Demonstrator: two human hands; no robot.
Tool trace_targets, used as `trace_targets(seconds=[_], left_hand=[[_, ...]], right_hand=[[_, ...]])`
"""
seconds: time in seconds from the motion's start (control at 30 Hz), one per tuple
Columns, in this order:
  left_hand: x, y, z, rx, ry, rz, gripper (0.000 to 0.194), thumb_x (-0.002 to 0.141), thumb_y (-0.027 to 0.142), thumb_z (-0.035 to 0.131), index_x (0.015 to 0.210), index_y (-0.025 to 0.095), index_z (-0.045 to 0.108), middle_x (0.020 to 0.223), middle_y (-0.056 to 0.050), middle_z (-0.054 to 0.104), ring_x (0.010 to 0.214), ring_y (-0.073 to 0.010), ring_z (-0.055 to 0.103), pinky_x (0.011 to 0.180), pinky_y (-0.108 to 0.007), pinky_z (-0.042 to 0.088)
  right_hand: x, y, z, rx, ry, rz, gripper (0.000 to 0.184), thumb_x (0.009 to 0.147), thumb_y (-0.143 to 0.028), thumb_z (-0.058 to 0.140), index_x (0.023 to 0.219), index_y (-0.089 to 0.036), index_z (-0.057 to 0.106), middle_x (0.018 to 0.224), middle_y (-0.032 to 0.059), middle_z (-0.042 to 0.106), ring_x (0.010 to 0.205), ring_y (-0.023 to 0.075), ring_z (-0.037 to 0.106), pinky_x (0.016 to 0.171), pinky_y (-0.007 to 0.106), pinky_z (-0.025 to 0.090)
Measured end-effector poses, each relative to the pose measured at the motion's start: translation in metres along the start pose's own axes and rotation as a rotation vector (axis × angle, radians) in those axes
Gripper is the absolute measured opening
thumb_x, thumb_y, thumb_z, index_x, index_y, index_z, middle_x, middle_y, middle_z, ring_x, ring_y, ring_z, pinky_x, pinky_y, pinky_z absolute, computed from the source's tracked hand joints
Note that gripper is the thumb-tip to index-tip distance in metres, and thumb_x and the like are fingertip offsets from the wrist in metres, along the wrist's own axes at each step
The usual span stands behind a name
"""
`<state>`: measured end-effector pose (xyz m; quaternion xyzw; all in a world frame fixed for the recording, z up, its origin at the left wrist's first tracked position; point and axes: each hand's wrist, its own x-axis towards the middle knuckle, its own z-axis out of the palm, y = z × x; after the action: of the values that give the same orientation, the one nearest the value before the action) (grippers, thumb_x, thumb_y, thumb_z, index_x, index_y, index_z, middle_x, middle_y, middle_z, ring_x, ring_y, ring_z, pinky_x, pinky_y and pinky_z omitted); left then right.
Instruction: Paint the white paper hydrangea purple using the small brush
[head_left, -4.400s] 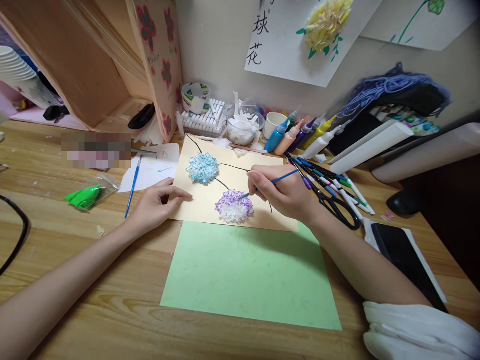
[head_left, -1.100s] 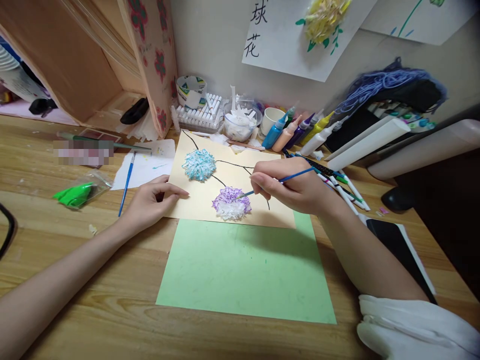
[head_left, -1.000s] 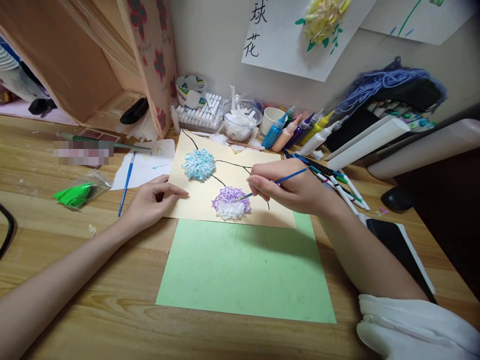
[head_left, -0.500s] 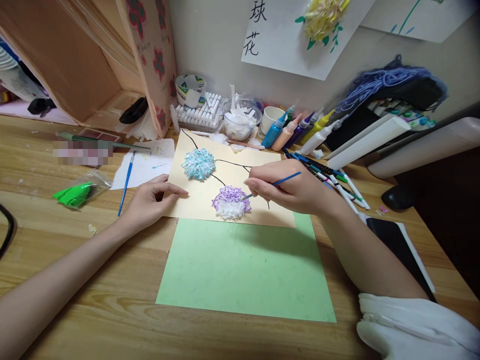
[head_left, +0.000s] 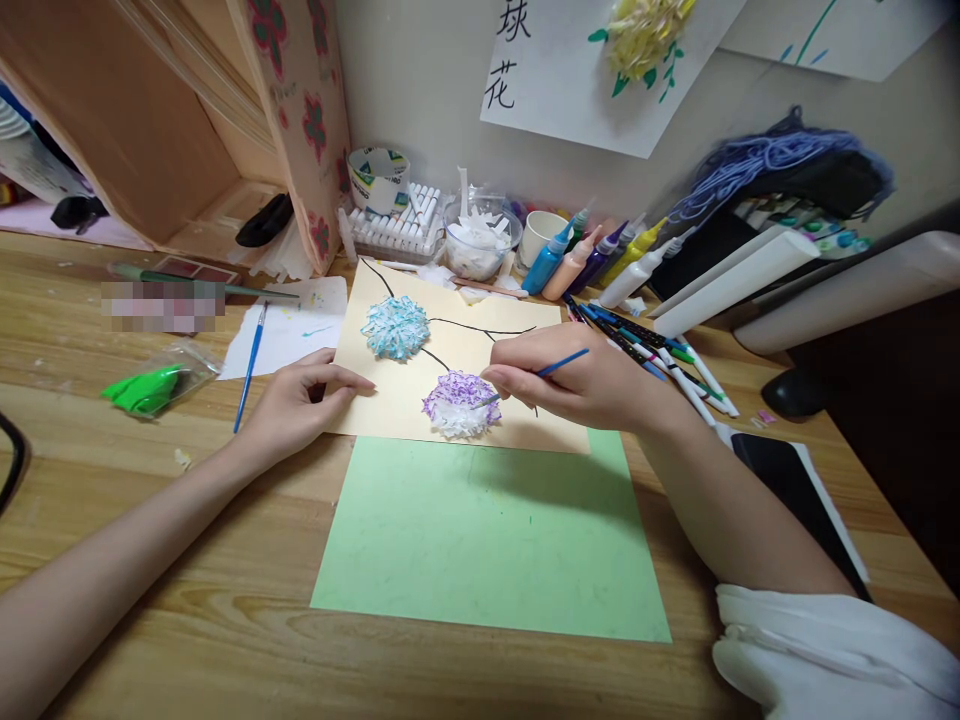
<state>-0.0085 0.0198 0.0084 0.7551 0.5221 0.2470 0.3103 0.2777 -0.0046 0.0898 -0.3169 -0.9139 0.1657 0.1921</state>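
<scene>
My right hand (head_left: 555,375) is closed around a thin blue paintbrush (head_left: 564,362). The brush tip touches a crinkled paper flower (head_left: 459,405), purple on its upper part and white below. This flower sits on a cream sheet (head_left: 405,400) with thin black branch lines. To its upper left on the same sheet is a blue-and-white paper flower (head_left: 396,328). My left hand (head_left: 311,398) rests at the sheet's left edge, index finger stretched onto it and thumb slightly apart. Under the cream sheet lies a larger green sheet (head_left: 487,540).
At left are a second blue brush (head_left: 251,370), a paint-marked white paper (head_left: 289,325) and a green item in a plastic bag (head_left: 154,385). Behind stand a bowl of white paper scraps (head_left: 478,240) and paint bottles (head_left: 550,262). Several pens (head_left: 667,365) lie to the right.
My right hand and the brush have shifted slightly left, the tip now further into the white part of the lower flower. The left hand stays in place.
</scene>
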Motion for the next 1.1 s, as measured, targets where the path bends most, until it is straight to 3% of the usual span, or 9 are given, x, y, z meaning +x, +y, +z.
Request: trace_targets(seconds=[0.33,0.47,0.57,0.7,0.9,0.97,1.1], left_hand=[[-0.001,-0.001,0.000,-0.005,-0.012,0.000,0.026,0.081,0.032,0.054,0.085,0.021,0.078,0.072,0.000,0.048,0.061,-0.0135,0.047,0.058,-0.026,0.036],[0.000,-0.005,0.000,0.006,-0.005,0.016,0.026,0.081,0.031,0.055,0.086,0.021,0.078,0.070,0.001,0.045,0.058,-0.0125,0.044,0.055,-0.026,0.033],[0.000,-0.007,0.000,0.014,0.005,0.039,0.026,0.082,0.030,0.055,0.086,0.021,0.079,0.069,0.002,0.043,0.056,-0.0119,0.041,0.054,-0.026,0.032],[0.000,-0.005,0.000,0.018,-0.004,0.038,0.025,0.082,0.028,0.055,0.086,0.020,0.078,0.072,0.001,0.046,0.057,-0.0114,0.041,0.056,-0.026,0.033],[-0.001,-0.002,0.000,0.013,-0.002,0.024,0.024,0.083,0.027,0.055,0.087,0.020,0.078,0.072,0.002,0.045,0.058,-0.0118,0.040,0.057,-0.026,0.033],[-0.001,-0.004,0.000,0.012,-0.001,0.035,0.024,0.083,0.027,0.055,0.088,0.020,0.077,0.071,0.002,0.043,0.058,-0.0120,0.041,0.057,-0.026,0.033],[0.000,-0.005,0.000,0.014,-0.015,0.032,0.024,0.084,0.025,0.054,0.090,0.019,0.077,0.072,0.002,0.043,0.058,-0.0115,0.040,0.058,-0.026,0.033]], right_hand=[[-0.001,0.000,-0.005,0.029,0.007,0.040,0.041,0.100,-0.038,0.037,0.065,-0.019,0.048,0.053,-0.0037,0.048,0.050,0.0075,0.041,0.053,0.023,0.029],[-0.010,0.002,-0.023,0.078,0.178,0.172,0.045,0.099,-0.045,0.034,0.065,-0.021,0.049,0.052,-0.0031,0.049,0.048,0.0088,0.043,0.054,0.025,0.033],[-0.017,0.010,-0.036,-0.007,0.260,0.327,0.047,0.098,-0.048,0.035,0.063,-0.021,0.050,0.049,-0.0028,0.046,0.047,0.0097,0.042,0.054,0.028,0.033],[-0.018,0.026,-0.040,-0.145,0.157,0.397,0.049,0.096,-0.051,0.040,0.058,-0.020,0.051,0.045,-0.0036,0.043,0.044,0.0096,0.039,0.052,0.029,0.031],[-0.013,0.041,-0.029,-0.145,-0.099,0.544,0.049,0.096,-0.048,0.041,0.057,-0.019,0.049,0.044,-0.0034,0.047,0.039,0.0077,0.038,0.046,0.028,0.027],[-0.013,0.042,-0.029,-0.153,-0.107,0.562,0.049,0.096,-0.048,0.042,0.057,-0.019,0.047,0.043,-0.0042,0.043,0.039,0.0076,0.036,0.046,0.028,0.026],[-0.016,0.045,-0.033,-0.196,0.007,0.563,0.048,0.095,-0.049,0.043,0.056,-0.020,0.041,0.045,-0.0046,0.039,0.042,0.0085,0.034,0.048,0.028,0.026]])
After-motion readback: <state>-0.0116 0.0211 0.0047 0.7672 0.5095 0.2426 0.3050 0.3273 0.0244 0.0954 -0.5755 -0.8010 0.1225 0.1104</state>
